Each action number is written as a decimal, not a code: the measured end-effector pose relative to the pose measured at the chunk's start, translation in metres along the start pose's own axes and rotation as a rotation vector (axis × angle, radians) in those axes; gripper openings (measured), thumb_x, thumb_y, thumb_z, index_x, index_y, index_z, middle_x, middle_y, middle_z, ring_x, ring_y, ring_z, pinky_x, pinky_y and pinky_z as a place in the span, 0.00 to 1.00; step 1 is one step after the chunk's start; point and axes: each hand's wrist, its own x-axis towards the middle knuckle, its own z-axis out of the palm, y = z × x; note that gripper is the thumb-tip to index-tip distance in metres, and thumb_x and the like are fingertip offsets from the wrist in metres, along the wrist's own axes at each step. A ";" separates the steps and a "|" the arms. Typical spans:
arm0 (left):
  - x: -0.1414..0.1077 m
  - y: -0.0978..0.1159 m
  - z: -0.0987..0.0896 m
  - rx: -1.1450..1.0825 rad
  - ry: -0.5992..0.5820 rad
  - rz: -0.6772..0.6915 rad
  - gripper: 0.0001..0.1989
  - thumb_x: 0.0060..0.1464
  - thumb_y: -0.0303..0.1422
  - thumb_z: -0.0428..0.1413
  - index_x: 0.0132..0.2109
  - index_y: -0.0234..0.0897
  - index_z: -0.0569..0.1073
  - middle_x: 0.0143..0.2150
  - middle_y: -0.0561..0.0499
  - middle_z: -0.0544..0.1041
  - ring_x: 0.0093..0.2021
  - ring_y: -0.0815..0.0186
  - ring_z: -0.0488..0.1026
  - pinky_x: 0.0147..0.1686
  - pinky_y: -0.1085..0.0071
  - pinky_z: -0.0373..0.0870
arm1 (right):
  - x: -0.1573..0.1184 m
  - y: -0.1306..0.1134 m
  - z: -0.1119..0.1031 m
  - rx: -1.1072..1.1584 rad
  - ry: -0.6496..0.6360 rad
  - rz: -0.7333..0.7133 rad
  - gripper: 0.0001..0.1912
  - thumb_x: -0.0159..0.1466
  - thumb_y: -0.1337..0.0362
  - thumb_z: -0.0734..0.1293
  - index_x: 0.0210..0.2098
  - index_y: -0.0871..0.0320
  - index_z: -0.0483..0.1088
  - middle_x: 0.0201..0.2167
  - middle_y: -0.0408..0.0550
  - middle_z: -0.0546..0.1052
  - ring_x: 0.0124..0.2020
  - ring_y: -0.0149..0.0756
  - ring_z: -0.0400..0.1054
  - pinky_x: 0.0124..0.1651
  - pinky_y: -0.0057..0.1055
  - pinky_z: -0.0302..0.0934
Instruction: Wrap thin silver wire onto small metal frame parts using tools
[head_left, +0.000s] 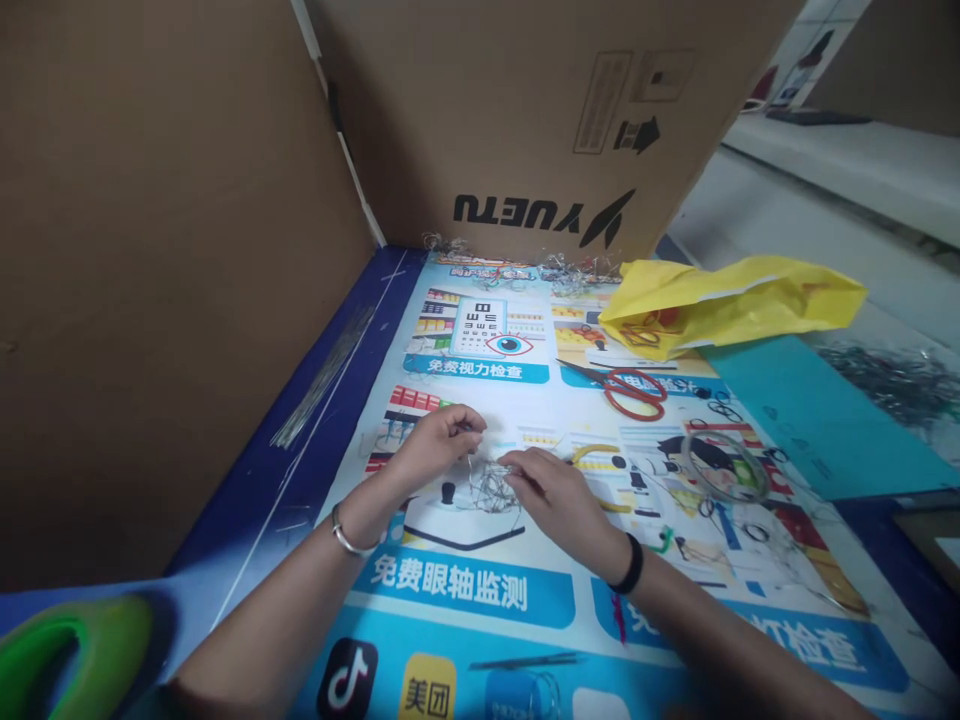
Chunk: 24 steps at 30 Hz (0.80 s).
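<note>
A loose tangle of thin silvery wire point(495, 490) lies between my two hands, above the printed poster. My left hand point(442, 445) is closed in a pinch at the tangle's upper left, with a fine strand of wire running down from its fingertips. At the right side of the tangle, my right hand point(559, 495) has its thumb and fingers pressed together on the wire. Just beyond the right hand lie pliers with yellow handles point(596, 453), partly hidden by it. Scissors with red handles point(636, 393) rest farther back.
Tall cardboard panels point(480, 110) wall the left and back. A yellow bag point(750, 300), a clear ring-shaped roll point(724, 468) and a wire heap point(892, 380) are at right. Straight wires point(326, 375) lie left; wire scraps point(577, 272) line the back. A green roll point(75, 650) is front left.
</note>
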 end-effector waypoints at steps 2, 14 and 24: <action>0.001 -0.005 0.000 0.188 0.037 0.092 0.05 0.47 0.25 0.54 0.34 0.35 0.71 0.31 0.53 0.70 0.30 0.70 0.67 0.33 0.73 0.64 | -0.001 0.001 0.001 0.030 0.014 0.004 0.08 0.61 0.69 0.61 0.40 0.56 0.68 0.33 0.46 0.74 0.36 0.34 0.68 0.39 0.31 0.62; -0.007 0.008 -0.010 0.441 0.042 0.239 0.05 0.53 0.27 0.51 0.32 0.36 0.72 0.30 0.52 0.73 0.36 0.67 0.69 0.38 0.71 0.64 | -0.005 0.000 0.005 0.071 0.187 0.056 0.08 0.60 0.69 0.62 0.38 0.56 0.69 0.35 0.47 0.76 0.36 0.34 0.70 0.39 0.30 0.64; -0.027 0.022 -0.012 0.351 -0.093 0.102 0.06 0.53 0.31 0.52 0.36 0.38 0.74 0.33 0.52 0.74 0.34 0.68 0.70 0.33 0.73 0.64 | -0.006 0.001 -0.003 0.152 0.204 0.186 0.09 0.59 0.67 0.63 0.39 0.57 0.70 0.33 0.45 0.77 0.33 0.32 0.71 0.35 0.28 0.65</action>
